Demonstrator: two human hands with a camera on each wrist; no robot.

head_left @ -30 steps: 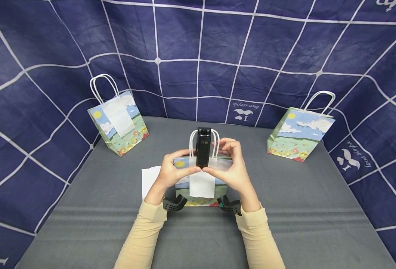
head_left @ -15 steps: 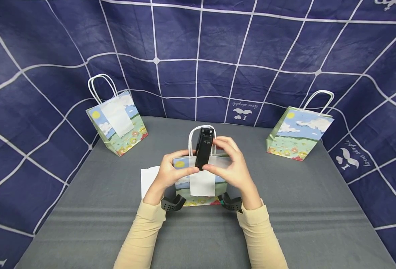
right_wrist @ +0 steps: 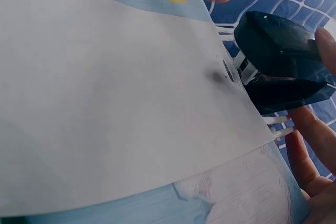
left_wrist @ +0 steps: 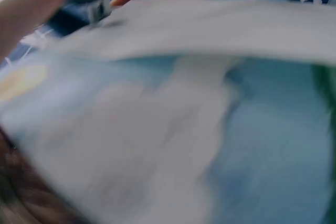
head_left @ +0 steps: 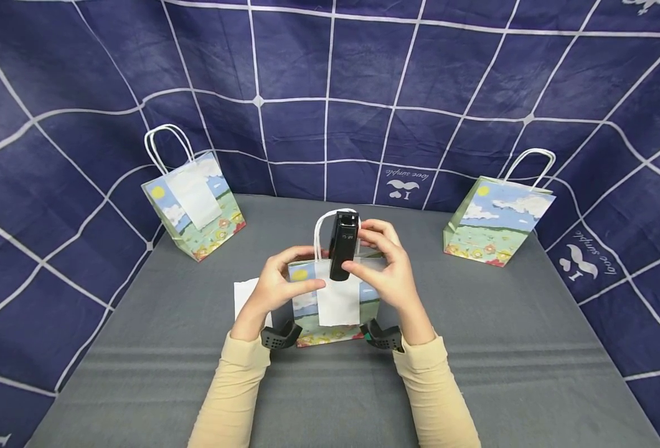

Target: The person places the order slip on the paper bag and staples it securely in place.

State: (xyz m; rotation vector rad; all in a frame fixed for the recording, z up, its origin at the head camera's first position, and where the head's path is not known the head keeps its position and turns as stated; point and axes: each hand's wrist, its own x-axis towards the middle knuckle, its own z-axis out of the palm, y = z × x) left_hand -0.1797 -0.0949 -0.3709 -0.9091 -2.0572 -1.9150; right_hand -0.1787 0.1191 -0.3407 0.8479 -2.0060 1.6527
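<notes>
In the head view a paper gift bag (head_left: 307, 323) with a painted landscape stands between the hands, a white sheet of paper (head_left: 338, 305) on its front. My right hand (head_left: 391, 267) grips a black stapler (head_left: 344, 246) at the bag's top edge, thumb in front. In the right wrist view the stapler's jaws stand apart, and a staple (right_wrist: 228, 71) shows near the sheet's top edge. My left hand (head_left: 276, 280) is around the bag's top left corner, fingers partly hidden behind it. Its thumb is straight in front, off the stapler. The left wrist view is blurred.
Another white paper (head_left: 244, 295) lies on the grey table (head_left: 504, 361), partly under the left wrist. A similar bag with a white sheet (head_left: 195, 199) stands at the back left, and one without (head_left: 498, 218) at the back right. A blue gridded cloth (head_left: 296, 130) hangs behind.
The left thumb has come away from the stapler and the left hand has shifted slightly left. The stapler has tilted and moved a little right in my right hand. The bag has turned slightly.
</notes>
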